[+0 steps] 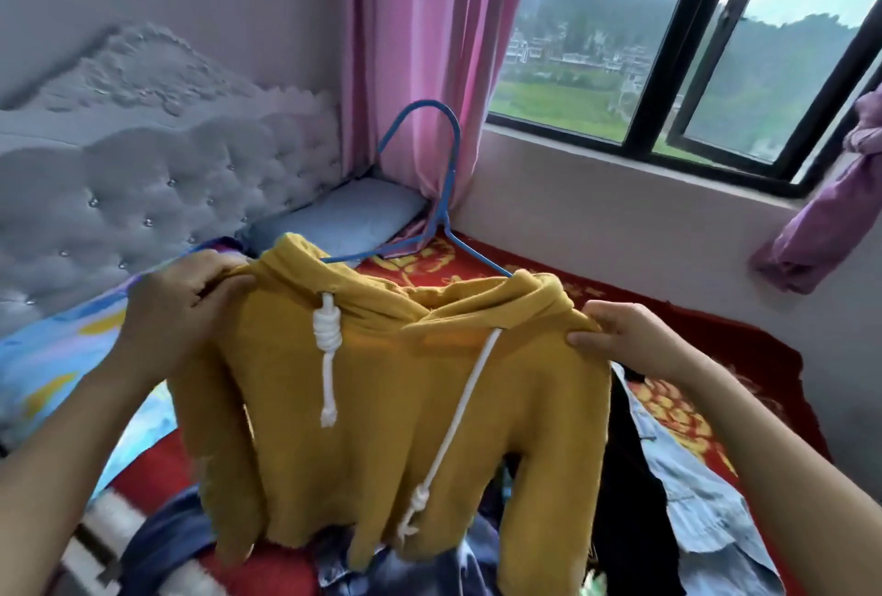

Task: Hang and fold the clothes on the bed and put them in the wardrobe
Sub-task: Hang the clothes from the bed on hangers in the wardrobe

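A mustard-yellow hoodie [382, 404] with white drawstrings hangs in the air over the bed, its front toward me. A blue hanger [444, 185] sits inside its neck, hook sticking up above the hood. My left hand [176, 309] grips the hoodie's left shoulder. My right hand [625, 338] pinches the right shoulder. Beneath it lie more clothes: a dark blue garment [176, 543], a black one [625, 490] and a light blue denim piece [706, 509].
The bed has a red patterned blanket [668, 318], a blue cartoon sheet [52, 357], a blue pillow [343, 214] and a grey tufted headboard [143, 185]. Pink curtains [420, 46] and a window [692, 46] stand behind. No wardrobe in view.
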`<state>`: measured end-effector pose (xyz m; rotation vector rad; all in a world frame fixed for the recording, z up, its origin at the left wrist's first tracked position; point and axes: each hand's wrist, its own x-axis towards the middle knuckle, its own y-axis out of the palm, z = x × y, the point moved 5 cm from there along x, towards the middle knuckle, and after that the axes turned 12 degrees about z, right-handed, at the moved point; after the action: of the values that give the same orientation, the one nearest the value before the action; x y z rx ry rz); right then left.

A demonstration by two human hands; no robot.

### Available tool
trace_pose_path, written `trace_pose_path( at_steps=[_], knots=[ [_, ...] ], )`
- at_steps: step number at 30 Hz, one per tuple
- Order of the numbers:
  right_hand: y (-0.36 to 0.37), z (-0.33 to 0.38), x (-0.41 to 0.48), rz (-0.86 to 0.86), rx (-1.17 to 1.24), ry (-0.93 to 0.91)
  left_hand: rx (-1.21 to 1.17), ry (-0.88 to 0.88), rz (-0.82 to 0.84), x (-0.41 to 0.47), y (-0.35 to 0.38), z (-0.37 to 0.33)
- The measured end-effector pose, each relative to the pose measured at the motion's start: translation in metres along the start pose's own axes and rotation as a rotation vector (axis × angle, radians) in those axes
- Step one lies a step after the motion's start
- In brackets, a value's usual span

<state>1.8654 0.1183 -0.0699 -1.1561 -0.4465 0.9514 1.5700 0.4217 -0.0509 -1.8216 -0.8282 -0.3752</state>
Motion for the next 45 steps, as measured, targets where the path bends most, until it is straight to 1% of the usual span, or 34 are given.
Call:
trace_pose_path(
  at_steps=[2,3,5,6,7,8,11,13,15,17,20,21,23,25,27,31,34,37,38,42,45],
  knots=[
    [-0.01,0.027,0.013,-0.014,-0.086,-0.073,0.127,-0.055,-0.115,-0.016,-0.022,0.002],
    [-0.018,0.047,0.018,-0.062,-0.094,-0.135,0.195,-0.06,-0.142,-0.025,-0.033,0.002],
    [-0.034,0.104,0.021,-0.177,-0.018,-0.339,0.311,-0.076,-0.185,-0.044,-0.057,-0.003],
    [-0.038,0.139,0.021,-0.199,0.023,-0.462,0.353,-0.082,-0.217,-0.056,-0.069,-0.007],
    [-0.037,0.169,0.021,-0.177,0.055,-0.553,0.383,-0.085,-0.25,-0.066,-0.079,-0.009],
    [-0.033,0.199,0.023,-0.114,0.09,-0.623,0.415,-0.095,-0.277,-0.078,-0.09,-0.012],
    [-0.01,0.277,0.025,0.124,0.154,-0.746,0.481,-0.153,-0.321,-0.113,-0.123,-0.023],
    [0.009,0.322,0.021,0.253,0.187,-0.851,0.536,-0.241,-0.335,-0.147,-0.149,-0.03],
    [0.025,0.352,0.017,0.336,0.229,-0.904,0.586,-0.31,-0.326,-0.179,-0.172,-0.037],
    [0.043,0.385,0.007,0.404,0.291,-0.962,0.617,-0.439,-0.352,-0.217,-0.198,-0.046],
    [0.069,0.431,-0.014,0.502,0.374,-1.055,0.587,-0.575,-0.368,-0.267,-0.231,-0.061],
    [0.082,0.449,-0.026,0.555,0.387,-1.088,0.564,-0.65,-0.37,-0.291,-0.245,-0.067],
    [0.101,0.473,-0.042,0.626,0.414,-1.127,0.455,-0.795,-0.388,-0.33,-0.265,-0.071],
    [0.122,0.498,-0.062,0.706,0.408,-1.167,0.389,-0.938,-0.448,-0.373,-0.286,-0.082],
    [0.139,0.522,-0.083,0.764,0.388,-1.2,0.334,-1.003,-0.482,-0.407,-0.304,-0.091],
    [0.165,0.571,-0.121,0.809,0.349,-1.257,0.277,-1.108,-0.569,-0.459,-0.333,-0.101],
    [0.183,0.606,-0.143,0.828,0.308,-1.28,0.328,-1.107,-0.616,-0.489,-0.348,-0.106],
    [0.202,0.646,-0.169,0.803,0.274,-1.299,0.472,-1.082,-0.559,-0.514,-0.371,-0.108],
    [0.209,0.657,-0.175,0.791,0.267,-1.3,0.487,-1.076,-0.542,-0.52,-0.378,-0.107],
    [0.24,0.703,-0.203,0.774,0.223,-1.297,0.48,-1.05,-0.508,-0.548,-0.411,-0.098],
    [0.258,0.731,-0.208,0.731,0.224,-1.242,0.451,-1.055,-0.518,-0.569,-0.431,-0.088]
  ],
)
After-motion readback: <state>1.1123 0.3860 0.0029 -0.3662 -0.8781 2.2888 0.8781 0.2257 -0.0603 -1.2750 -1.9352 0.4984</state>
